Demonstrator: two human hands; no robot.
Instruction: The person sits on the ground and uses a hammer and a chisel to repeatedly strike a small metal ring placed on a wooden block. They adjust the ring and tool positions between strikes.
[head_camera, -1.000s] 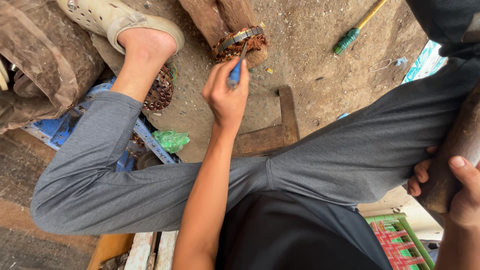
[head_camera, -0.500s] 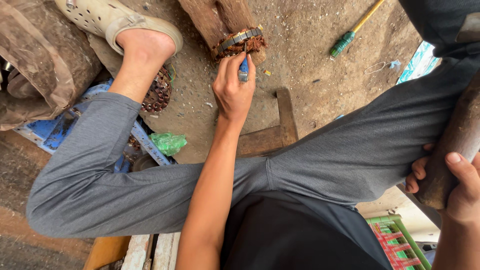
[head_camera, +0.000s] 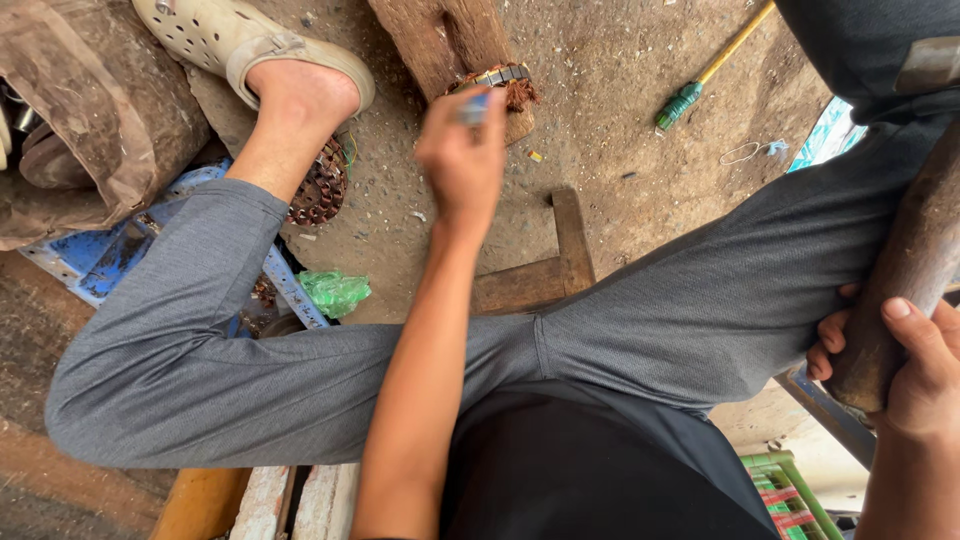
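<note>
The left hand (head_camera: 465, 160) is seen stretched forward between the knees, its fingers curled together around a small blue-handled tool (head_camera: 473, 107), which is blurred; its exact kind cannot be told. The tool's tip is held at a round motor stator (head_camera: 497, 85) with copper windings, which lies on a wooden block (head_camera: 440, 40) on the dirt floor (head_camera: 610, 90). The right hand (head_camera: 915, 365) is wrapped around a thick, brown, rusty bar (head_camera: 905, 270) at the right edge, the thumb laid along it and the fingertips curled behind; the bar rests against the grey trouser leg (head_camera: 700, 300).

Below the left forearm a flat L-shaped wooden piece (head_camera: 560, 265) lies on the floor. Near the bare ankle above a beige perforated clog (head_camera: 230, 40), a second copper-wound coil (head_camera: 320, 185) is seen, just beside a blue metal frame (head_camera: 110, 260) and a crumpled green plastic scrap (head_camera: 335, 292). Farther off, at the upper right, a green-handled tool with a yellow shaft (head_camera: 700, 75) lies well apart from both hands.
</note>
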